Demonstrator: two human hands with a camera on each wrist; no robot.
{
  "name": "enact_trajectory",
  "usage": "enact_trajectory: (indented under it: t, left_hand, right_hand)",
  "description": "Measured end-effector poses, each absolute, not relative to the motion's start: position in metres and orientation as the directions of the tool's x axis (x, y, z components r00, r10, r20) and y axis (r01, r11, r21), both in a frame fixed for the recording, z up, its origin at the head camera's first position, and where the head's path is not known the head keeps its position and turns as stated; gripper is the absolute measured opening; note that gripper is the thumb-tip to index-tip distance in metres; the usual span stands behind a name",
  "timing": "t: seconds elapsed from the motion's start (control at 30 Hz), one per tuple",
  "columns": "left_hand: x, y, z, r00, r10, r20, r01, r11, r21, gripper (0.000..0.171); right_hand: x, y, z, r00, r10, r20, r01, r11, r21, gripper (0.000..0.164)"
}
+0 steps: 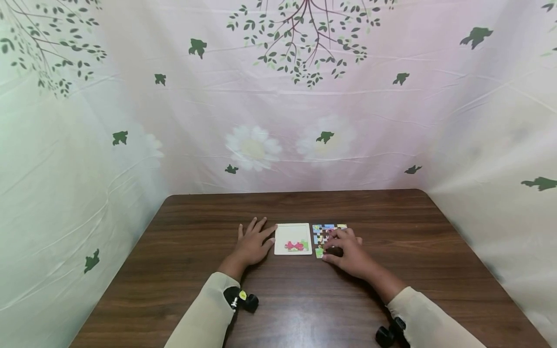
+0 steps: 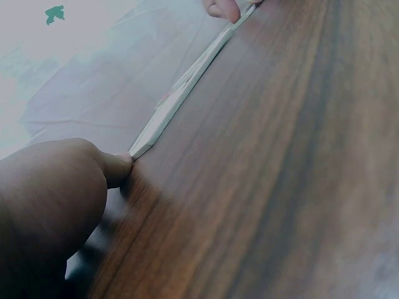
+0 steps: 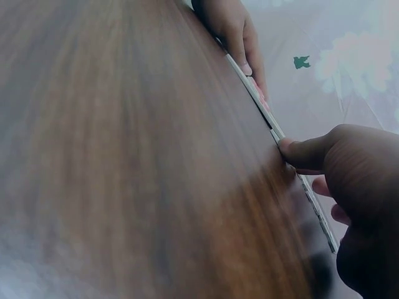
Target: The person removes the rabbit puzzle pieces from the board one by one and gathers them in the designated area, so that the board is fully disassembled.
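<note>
A white puzzle tray [image 1: 293,233] lies flat on the table, with pink-and-green puzzle pieces [image 1: 296,246] along its near side. My left hand [image 1: 253,243] rests at the tray's left edge, fingers spread; its thumb touches that edge in the left wrist view. Beside the tray on the right are several colourful loose puzzle pieces [image 1: 317,238] in rows. My right hand [image 1: 348,250] is bent over them, its thumb and index finger pinching a green puzzle piece [image 1: 319,253] at the near left. The right palm and fingers partly cover the other pieces.
The brown wooden table [image 1: 300,299] extends around the tray on all sides. A pale curtain [image 1: 278,106] printed with leaves, birds and flowers stands behind the table and along both sides. A small black camera [image 1: 251,303] is strapped to the left wrist, another [image 1: 385,336] to the right.
</note>
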State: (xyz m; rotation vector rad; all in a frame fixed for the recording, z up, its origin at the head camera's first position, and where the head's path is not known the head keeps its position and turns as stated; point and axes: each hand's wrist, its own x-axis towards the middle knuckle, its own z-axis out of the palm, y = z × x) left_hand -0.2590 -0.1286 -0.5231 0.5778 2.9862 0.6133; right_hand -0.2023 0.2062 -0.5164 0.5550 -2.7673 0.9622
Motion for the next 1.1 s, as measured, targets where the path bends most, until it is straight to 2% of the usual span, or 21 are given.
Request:
enact_trajectory:
  t: [1.1]
  left_hand:
    - [-0.2593,-0.1263,-0.5220,-0.936,0.350,0.028,0.335,0.866,0.372,0.052]
  right_hand:
    - [-0.2019,0.2046,-0.5154,-0.931,-0.273,0.241,-0.363,0.751,-0.551,0.011]
